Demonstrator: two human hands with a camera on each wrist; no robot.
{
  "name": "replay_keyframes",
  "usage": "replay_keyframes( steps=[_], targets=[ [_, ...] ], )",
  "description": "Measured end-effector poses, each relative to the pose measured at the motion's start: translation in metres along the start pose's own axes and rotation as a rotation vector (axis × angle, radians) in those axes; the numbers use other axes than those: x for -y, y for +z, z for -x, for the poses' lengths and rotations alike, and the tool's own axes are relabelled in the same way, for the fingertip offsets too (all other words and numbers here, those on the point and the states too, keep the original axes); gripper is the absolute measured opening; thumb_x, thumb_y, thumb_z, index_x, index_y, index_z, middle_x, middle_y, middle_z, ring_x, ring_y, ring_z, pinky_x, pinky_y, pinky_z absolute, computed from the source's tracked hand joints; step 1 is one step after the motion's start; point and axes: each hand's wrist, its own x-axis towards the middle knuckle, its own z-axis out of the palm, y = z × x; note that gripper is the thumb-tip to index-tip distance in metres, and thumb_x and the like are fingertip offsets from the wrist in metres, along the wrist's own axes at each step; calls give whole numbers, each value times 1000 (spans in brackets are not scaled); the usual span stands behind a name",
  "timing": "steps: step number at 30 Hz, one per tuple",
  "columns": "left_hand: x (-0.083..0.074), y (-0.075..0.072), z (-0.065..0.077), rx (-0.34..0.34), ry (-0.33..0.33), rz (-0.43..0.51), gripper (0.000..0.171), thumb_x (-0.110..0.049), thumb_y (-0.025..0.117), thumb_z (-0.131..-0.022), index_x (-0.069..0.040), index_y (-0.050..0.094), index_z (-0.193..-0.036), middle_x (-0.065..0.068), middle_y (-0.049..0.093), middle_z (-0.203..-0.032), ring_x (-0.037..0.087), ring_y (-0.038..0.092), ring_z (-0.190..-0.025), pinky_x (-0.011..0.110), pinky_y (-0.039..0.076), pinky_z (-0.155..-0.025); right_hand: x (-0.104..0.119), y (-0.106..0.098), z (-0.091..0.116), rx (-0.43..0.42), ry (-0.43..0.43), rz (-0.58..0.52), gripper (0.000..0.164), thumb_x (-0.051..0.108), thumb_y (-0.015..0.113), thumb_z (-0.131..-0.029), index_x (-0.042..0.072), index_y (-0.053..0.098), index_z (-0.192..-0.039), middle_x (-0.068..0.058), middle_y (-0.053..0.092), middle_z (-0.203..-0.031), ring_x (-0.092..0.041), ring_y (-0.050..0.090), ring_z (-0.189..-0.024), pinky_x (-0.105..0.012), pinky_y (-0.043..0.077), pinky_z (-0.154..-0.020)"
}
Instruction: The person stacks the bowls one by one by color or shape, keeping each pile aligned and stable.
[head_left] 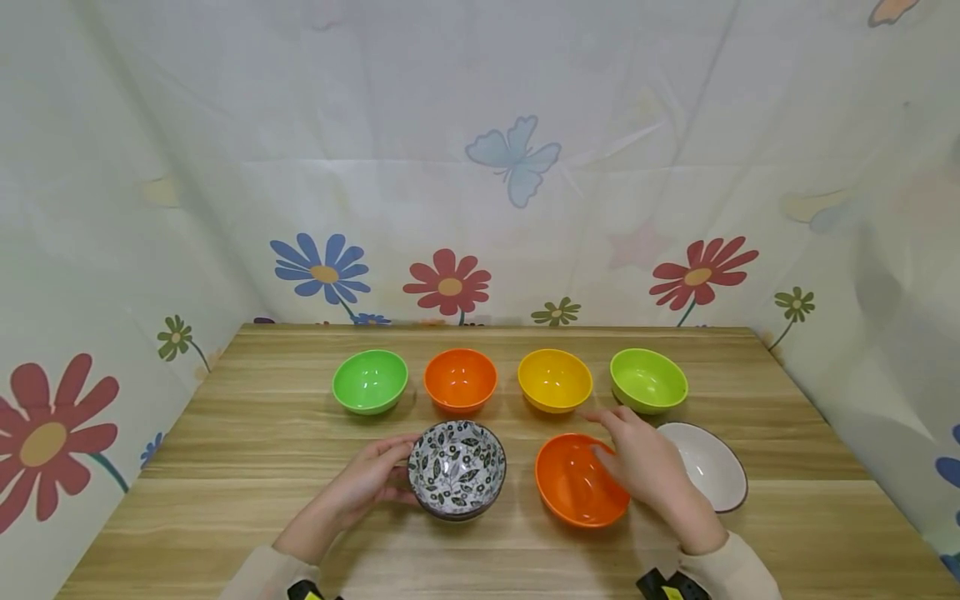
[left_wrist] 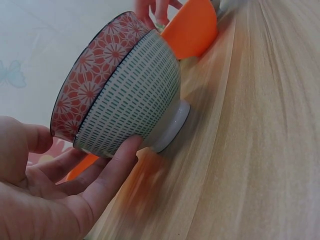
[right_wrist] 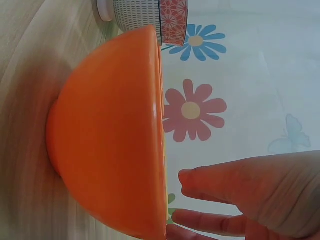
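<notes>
My left hand [head_left: 378, 475] holds a patterned bowl [head_left: 457, 468] by its left side, thumb at the rim and fingers against the outside. Its inside is white with dark leaves and flowers. In the left wrist view a red flowered band [left_wrist: 89, 90] shows above a green-dashed wall [left_wrist: 132, 95]; these look like two nested bowls. To the right stands an orange bowl [head_left: 573, 492]. Over its right rim is my right hand [head_left: 641, 454], thumb and fingers spread apart. The right wrist view shows the thumb [right_wrist: 200, 181] clear of the orange bowl's rim; some fingertips are partly hidden behind it.
Along the back stand a green bowl [head_left: 371, 383], a second orange bowl [head_left: 461, 382], a yellow bowl [head_left: 555, 382] and a lime bowl [head_left: 648, 382]. A white bowl with a dark rim [head_left: 708, 467] lies right of my right hand. A flowered cloth [head_left: 420, 200] hangs behind the wooden table [head_left: 247, 433].
</notes>
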Motion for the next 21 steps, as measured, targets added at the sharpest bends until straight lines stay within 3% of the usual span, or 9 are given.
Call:
replay_keyframes(
  steps=[5, 21],
  targets=[
    [0, 0, 0, -4, -1, -2, 51, -23, 43, -96, 5, 35, -137, 22, 50, -126, 25, 61, -96, 44, 54, -77, 0, -1, 1, 31, 33, -8, 36, 11, 72, -75, 11, 63, -110, -10, 58, -94, -17, 53, -67, -29, 47, -52],
    [0, 0, 1, -3, 3, -3, 51, -24, 44, -96, 5, 36, -137, 21, 52, -123, 23, 61, -94, 44, 54, -77, -3, 3, 3, 55, 87, -1, 25, 9, 71, -74, 8, 64, -98, -8, 59, -83, -20, 57, -68, -31, 47, -52]
  ],
)
